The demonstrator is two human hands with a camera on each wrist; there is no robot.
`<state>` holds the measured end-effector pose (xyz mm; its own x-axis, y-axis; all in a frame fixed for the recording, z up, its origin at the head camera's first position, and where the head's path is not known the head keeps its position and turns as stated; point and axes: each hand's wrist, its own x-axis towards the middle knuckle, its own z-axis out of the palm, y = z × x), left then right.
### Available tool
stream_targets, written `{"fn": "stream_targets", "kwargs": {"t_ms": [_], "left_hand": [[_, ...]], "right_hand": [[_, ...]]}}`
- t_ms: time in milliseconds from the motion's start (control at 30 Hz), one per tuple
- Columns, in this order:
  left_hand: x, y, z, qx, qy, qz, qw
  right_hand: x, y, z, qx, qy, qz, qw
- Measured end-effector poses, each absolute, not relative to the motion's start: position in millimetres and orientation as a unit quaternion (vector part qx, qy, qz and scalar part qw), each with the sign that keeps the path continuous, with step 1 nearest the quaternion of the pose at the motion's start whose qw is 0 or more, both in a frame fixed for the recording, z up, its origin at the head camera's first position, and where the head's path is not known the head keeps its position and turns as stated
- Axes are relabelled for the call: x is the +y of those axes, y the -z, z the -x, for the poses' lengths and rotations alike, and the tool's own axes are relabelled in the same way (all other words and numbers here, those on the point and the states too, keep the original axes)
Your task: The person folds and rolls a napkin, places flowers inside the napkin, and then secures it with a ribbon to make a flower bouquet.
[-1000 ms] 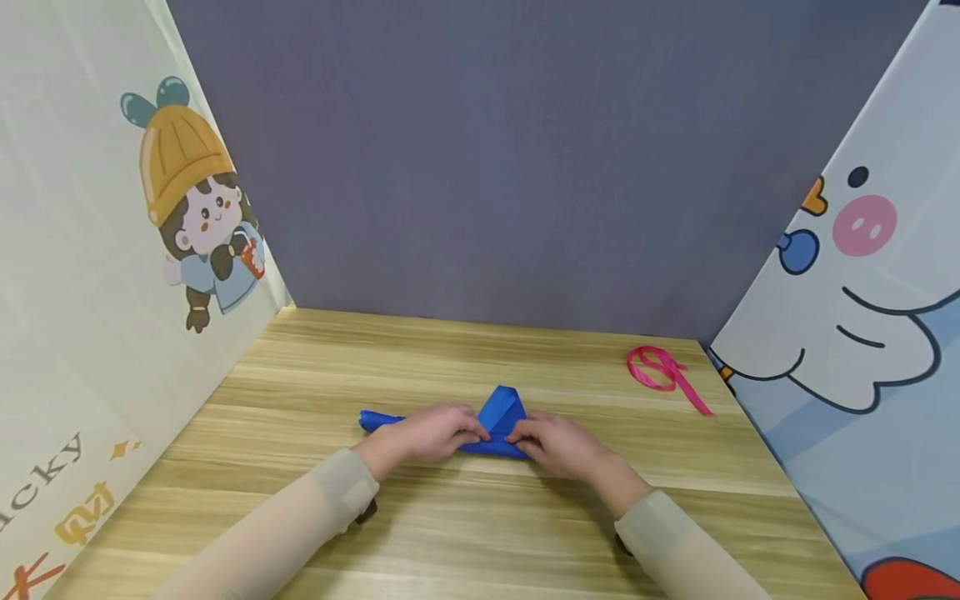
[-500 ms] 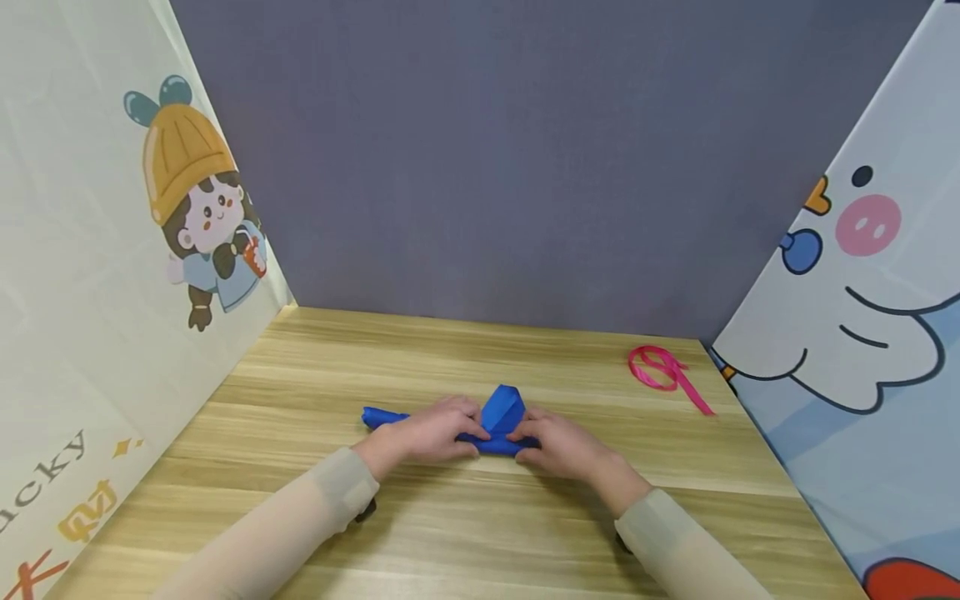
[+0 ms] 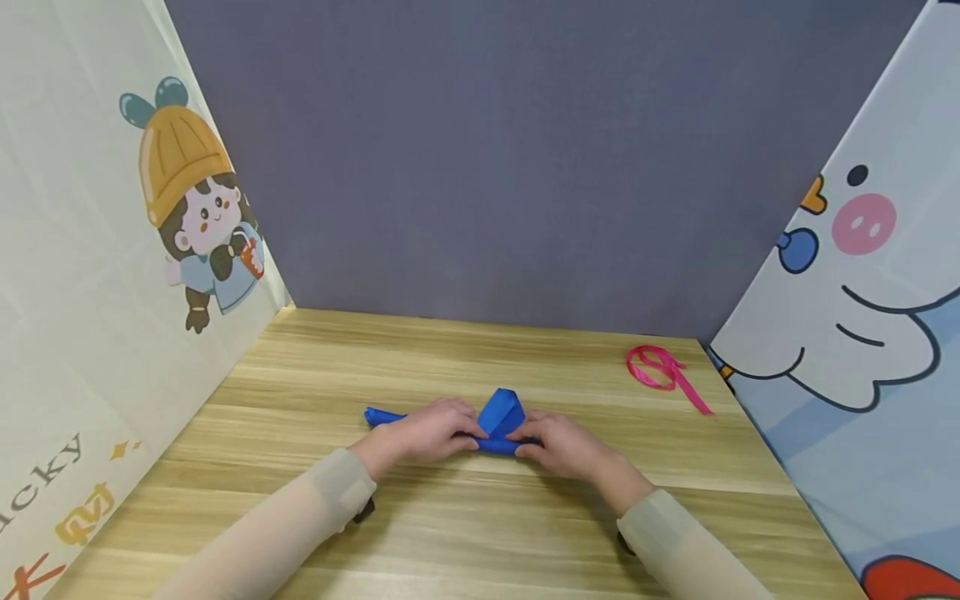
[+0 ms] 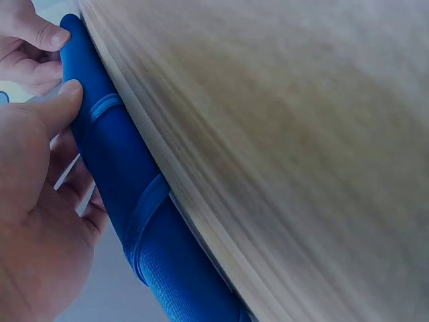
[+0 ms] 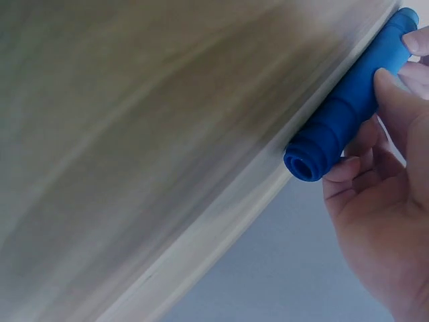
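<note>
A blue cloth (image 3: 497, 447) is rolled into a long tube lying across the wooden table, its pointed loose corner (image 3: 501, 414) spread flat on the far side. My left hand (image 3: 435, 429) grips the roll left of that corner, thumb on the near side and fingers over the top. On the right of the corner, my right hand (image 3: 558, 442) pinches the roll between thumb and fingers. Wrapped layers slant along the roll (image 4: 127, 168) in the left wrist view. In the right wrist view the right end of the roll (image 5: 305, 164) shows a spiral of layers.
A pink ribbon (image 3: 651, 367), partly looped, lies at the back right of the wooden table (image 3: 480, 533). A grey panel (image 3: 480, 167) stands behind the table. Printed cartoon panels flank it, one with a figure in a yellow hat (image 3: 187, 200).
Both thumbs have come round to the near side of the roll. The roll's left end has shifted slightly right. The hands stay in nearly the same place, and the ribbon has not moved.
</note>
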<state>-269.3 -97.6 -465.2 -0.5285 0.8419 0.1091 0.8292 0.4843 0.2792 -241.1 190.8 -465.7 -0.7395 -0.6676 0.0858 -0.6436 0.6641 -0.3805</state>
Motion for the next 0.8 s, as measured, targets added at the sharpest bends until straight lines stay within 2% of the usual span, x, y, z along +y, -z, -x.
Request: {"fn": "stream_targets", "kwargs": {"t_ms": [367, 800], "left_hand": [[-96.9, 466.7, 268.3, 0.865, -0.184, -0.465, 0.032], [-98.6, 466.9, 267.9, 0.873, -0.165, -0.457, 0.032]], "right_hand": [[191.7, 467.0, 240.9, 0.909, 0.228, 0.346, 0.035], [192.2, 465.5, 239.4, 0.92, 0.187, 0.343, 0.026]]}}
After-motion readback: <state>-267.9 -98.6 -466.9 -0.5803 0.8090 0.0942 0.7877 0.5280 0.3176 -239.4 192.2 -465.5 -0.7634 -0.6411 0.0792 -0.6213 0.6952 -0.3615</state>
